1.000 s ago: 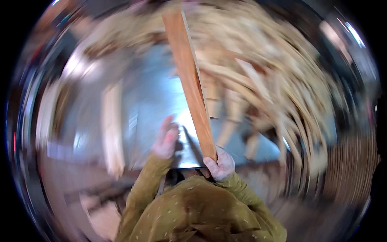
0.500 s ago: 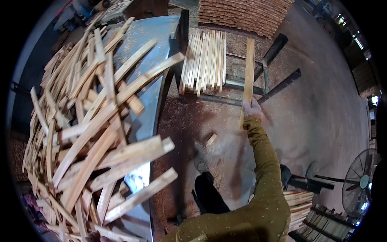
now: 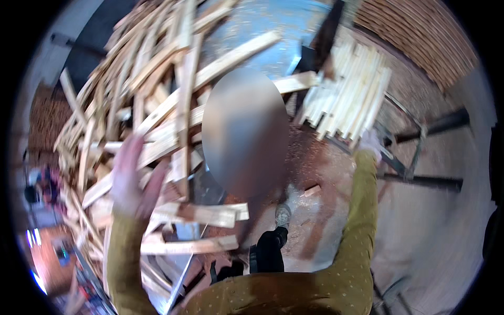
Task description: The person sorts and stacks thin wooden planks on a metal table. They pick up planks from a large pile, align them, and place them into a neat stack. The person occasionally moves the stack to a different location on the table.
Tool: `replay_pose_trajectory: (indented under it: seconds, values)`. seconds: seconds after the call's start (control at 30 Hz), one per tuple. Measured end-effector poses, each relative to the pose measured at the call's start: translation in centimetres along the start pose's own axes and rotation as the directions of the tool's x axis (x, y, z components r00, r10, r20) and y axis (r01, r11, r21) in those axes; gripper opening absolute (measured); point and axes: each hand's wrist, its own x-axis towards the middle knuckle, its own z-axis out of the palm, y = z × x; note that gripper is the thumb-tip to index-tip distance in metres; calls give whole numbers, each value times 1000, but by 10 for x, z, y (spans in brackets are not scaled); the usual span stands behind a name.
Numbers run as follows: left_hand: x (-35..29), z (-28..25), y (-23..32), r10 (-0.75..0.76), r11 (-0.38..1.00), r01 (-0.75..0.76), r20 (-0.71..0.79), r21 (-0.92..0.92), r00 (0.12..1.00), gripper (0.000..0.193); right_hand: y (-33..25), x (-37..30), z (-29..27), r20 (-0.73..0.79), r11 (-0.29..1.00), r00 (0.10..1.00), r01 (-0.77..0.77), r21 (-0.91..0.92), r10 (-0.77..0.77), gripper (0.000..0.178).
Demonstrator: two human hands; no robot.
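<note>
Strips point(image 3: 346, 89) of pale wood, stacked side by side at far right, beyond the right edge of the table point(image 3: 252, 18) and apparently borne by a dark metal frame point(image 3: 438, 127). Right hand point(image 3: 370, 143) at the near right corner of that stack; too blurred to tell whether gripping a strip or only touching. Left hand point(image 3: 127, 178) open, fingers spread, holding nothing visible, raised over or before the loose pile point(image 3: 186, 105) at left on the table.

For neat placing, best to lay each strip flat along the row, parallel to its neighbours, then nudge the near end with the palm until level with the rest. Better to loosen the grasp only once fully supported, fingertips clear of the gaps. Worth minding the small offcut point(image 3: 312, 190) on the floor point(image 3: 430, 231), near the shoe point(image 3: 282, 215), as a possible tripping point.

In looks, straight, slender, cream to light yellow, with thin dark lines between and near ends staggered rather than flush. By contrast, loose pieces tanner, crossing at many angles, several jutting past the table's edge.
</note>
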Motion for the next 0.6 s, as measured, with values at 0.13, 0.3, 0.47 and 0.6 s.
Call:
replay_pose_trajectory:
  seconds: [0.13,0.3,0.47,0.6]
  values:
    - [93,72,-3,289,956,-295,163,11,943,75,-85,-102,-58,-134,888,929,370,273,-346,49]
    - [106,122,-18,-131,949,-87,631,303,765,67,-165,-176,-86,-255,454,481,877,159,-839,48]
    - [61,20,-20,-366,928,300,380,223,850,44,-254,-235,-90,-257,328,459,844,423,-850,45]
    - [-25,-40,-119,-760,632,644,-183,-431,624,33,-277,-329,-61,36,347,504,539,768,-863,48]
